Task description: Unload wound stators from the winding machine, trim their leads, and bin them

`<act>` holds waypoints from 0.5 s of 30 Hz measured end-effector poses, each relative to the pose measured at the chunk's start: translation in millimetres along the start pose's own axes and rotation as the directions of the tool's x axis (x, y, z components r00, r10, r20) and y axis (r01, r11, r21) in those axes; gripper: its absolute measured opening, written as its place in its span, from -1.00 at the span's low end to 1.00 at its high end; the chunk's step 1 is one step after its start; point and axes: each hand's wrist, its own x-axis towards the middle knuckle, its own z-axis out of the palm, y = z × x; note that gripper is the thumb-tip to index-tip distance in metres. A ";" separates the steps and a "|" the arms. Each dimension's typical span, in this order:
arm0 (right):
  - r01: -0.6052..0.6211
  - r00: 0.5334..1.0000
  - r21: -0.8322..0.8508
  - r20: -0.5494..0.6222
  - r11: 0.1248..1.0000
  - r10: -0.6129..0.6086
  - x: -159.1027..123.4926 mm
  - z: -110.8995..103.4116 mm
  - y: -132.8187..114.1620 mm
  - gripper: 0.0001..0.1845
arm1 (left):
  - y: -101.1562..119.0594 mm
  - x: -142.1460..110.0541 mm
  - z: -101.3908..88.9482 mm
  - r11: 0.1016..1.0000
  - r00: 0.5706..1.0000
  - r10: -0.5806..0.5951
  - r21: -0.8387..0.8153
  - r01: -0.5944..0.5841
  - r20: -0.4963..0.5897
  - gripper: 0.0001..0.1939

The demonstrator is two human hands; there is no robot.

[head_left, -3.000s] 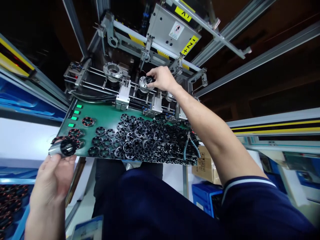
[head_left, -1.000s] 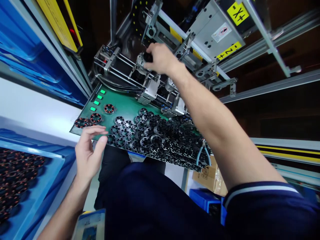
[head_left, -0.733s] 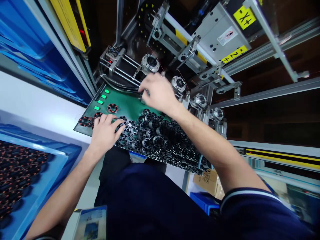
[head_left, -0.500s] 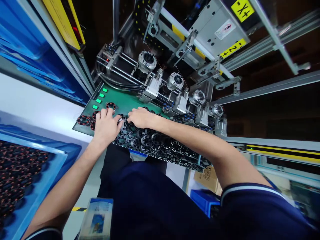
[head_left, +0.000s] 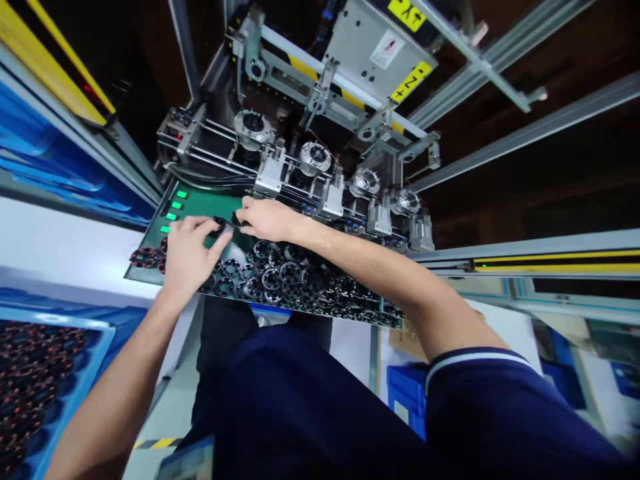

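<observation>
Reaching over an aluminium-framed machine (head_left: 377,57), both arms meet above its green panel (head_left: 220,205). Four round metal fixtures (head_left: 315,159) stand in a row beyond the hands. A heap of black slotted rings (head_left: 280,280) covers the panel's near part, and a blue crate (head_left: 103,353) of copper-wound stators (head_left: 35,393) sits at lower left. The left hand (head_left: 193,250) closes narrowly on a small black ring (head_left: 221,227) held just above the panel. The right hand (head_left: 265,221) has its fingertips (head_left: 241,215) just beside that ring; whether they grip it cannot be told.
</observation>
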 end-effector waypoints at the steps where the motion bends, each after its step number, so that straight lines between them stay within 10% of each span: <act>1: 0.013 0.997 0.086 -0.083 0.996 -0.006 -22.7 -4.2 6.4 -0.74 | 5.0 -0.2 -3.9 0.993 1.000 -0.016 -0.114 0.014 -0.014 -0.60; 6: 0.025 0.852 0.558 -0.445 0.829 0.274 -174.6 -20.5 42.4 -0.50 | 61.0 12.6 -13.6 0.882 0.998 -0.056 -0.469 0.033 -0.036 -0.33; 12: -0.196 0.402 0.720 -0.560 0.666 0.724 -321.6 -22.1 116.1 -0.01 | 162.8 73.8 4.7 0.879 0.969 0.240 -0.411 -0.242 -0.057 -0.37; 15: -0.192 0.284 0.743 -0.583 0.641 0.761 -340.7 -3.0 157.4 -0.07 | 200.6 115.2 39.8 0.870 0.927 0.374 -0.341 -0.357 -0.018 -0.28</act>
